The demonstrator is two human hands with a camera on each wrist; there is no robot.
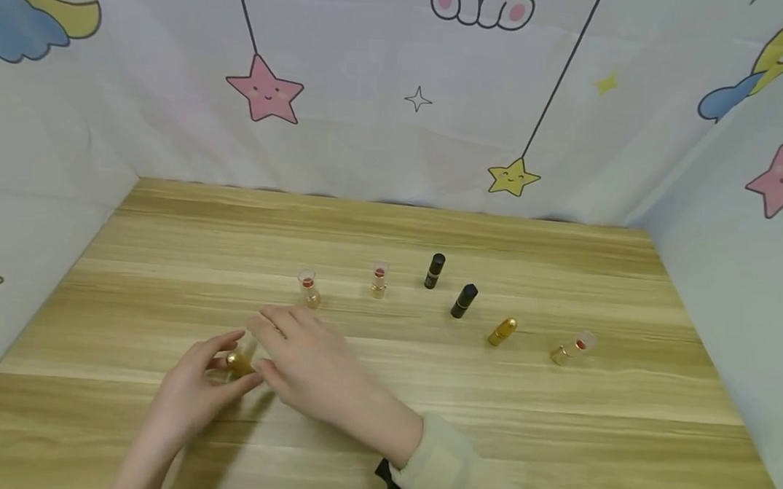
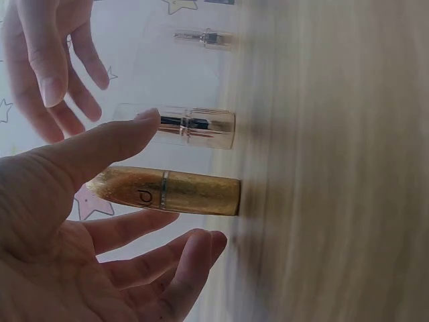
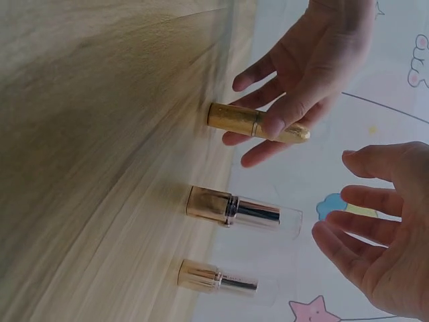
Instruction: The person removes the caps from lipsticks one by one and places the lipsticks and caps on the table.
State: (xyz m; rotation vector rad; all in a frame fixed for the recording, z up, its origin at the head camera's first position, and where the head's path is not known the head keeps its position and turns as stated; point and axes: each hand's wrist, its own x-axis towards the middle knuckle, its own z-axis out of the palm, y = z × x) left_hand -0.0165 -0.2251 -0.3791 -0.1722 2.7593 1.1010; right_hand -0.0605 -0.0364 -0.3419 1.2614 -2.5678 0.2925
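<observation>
A gold lipstick tube (image 2: 194,192) stands upright on the wooden table. My left hand (image 1: 195,385) is around it, thumb on one side and loosely bent fingers on the other; the fingers stand apart from it in the left wrist view. My right hand (image 1: 317,365) hovers just to the right, relaxed fingers holding nothing, and hides part of the table in the head view. Beside the gold tube is a lipstick with a clear cap (image 3: 241,213), and past it another clear-capped lipstick (image 3: 218,278).
Further lipsticks stand in an arc: clear-capped ones (image 1: 380,280) at the back, two black tubes (image 1: 435,271), a second gold tube (image 1: 502,332) and a clear-capped one (image 1: 570,349) at right. A patterned white cloth (image 1: 369,149) encloses the wooden table (image 1: 456,408) at back and sides.
</observation>
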